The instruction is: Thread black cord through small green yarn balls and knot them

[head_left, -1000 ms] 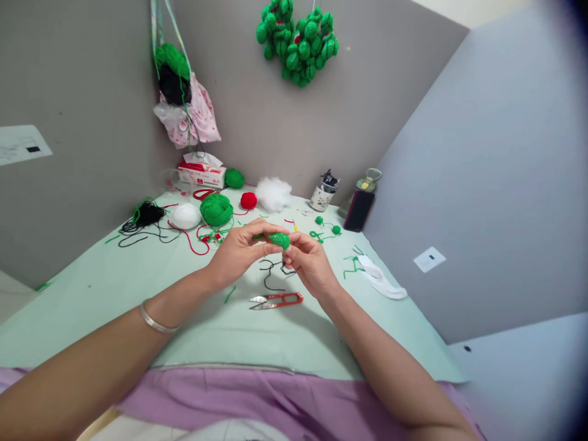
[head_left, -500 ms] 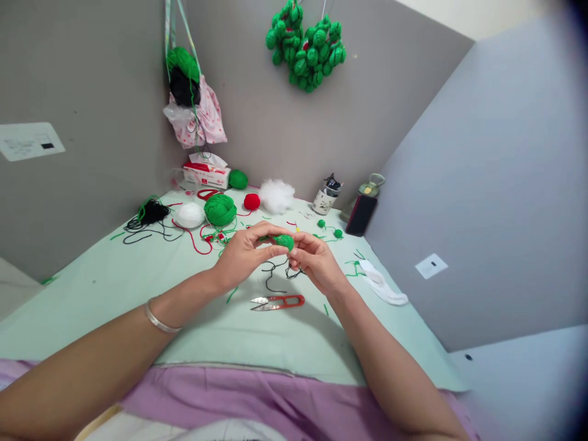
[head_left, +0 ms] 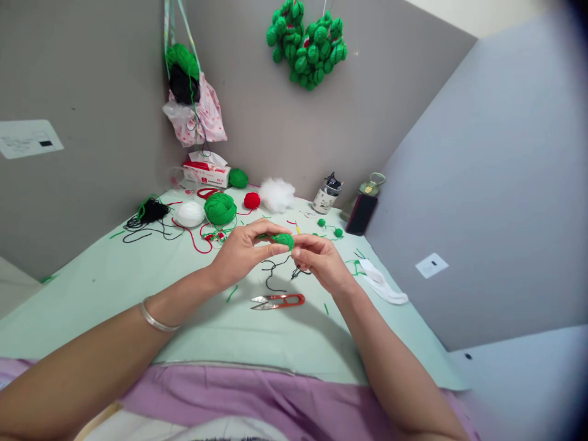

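My left hand (head_left: 243,252) pinches a small green crocheted piece (head_left: 283,241) between thumb and fingers, above the table. My right hand (head_left: 319,257) is closed in a pinch at the piece's right side; whatever sits between its fingertips is too small to make out. Black yarn (head_left: 274,275) trails on the table under the hands, and some dark strands hang by the right fingers. A slim yellow-tipped tool (head_left: 297,229) shows just behind the right fingers, partly hidden. Below the hands lie orange-handled thread snips (head_left: 278,301).
Balls of green yarn (head_left: 220,209), white yarn (head_left: 190,214) and red yarn (head_left: 252,201) sit at the back left, beside tangled black yarn (head_left: 154,211). White stuffing (head_left: 277,195), a pen cup (head_left: 327,195) and a phone (head_left: 362,215) stand behind. A white fabric piece (head_left: 383,283) lies right.
My right hand has drawn slightly right, away from the green piece, and the dark strands under it have shifted. The left hand keeps its hold on the piece.
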Demonstrator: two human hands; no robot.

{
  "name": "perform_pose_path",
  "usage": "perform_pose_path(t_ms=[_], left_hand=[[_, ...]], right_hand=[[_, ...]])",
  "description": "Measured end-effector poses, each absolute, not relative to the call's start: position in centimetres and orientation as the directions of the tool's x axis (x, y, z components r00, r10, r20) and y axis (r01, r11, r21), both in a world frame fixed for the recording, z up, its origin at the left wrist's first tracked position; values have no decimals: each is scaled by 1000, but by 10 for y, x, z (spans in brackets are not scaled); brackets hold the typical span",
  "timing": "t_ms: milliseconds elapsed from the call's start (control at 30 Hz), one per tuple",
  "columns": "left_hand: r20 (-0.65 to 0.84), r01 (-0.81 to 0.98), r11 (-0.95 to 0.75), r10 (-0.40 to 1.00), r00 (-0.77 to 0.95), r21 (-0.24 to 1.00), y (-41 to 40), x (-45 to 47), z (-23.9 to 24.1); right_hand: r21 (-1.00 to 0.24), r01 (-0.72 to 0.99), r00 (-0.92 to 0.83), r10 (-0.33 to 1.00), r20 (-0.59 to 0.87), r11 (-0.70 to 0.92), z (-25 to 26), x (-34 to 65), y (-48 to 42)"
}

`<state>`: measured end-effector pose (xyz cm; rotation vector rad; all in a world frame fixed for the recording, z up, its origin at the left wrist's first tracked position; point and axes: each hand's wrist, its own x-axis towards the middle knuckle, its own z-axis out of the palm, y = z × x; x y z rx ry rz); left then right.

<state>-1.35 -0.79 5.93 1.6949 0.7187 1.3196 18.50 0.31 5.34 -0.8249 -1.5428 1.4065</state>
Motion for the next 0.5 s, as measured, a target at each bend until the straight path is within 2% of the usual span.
perform_pose_path(t_ms=[200, 500], left_hand=[[504, -36, -517, 815, 285, 855, -10, -12, 57], [482, 51, -516, 826, 293, 855, -5, -10, 46]], right_hand=[[-985, -150, -382, 914, 138, 87, 57, 178, -2], [-989, -138, -421, 907, 14, -49, 58, 177, -1]])
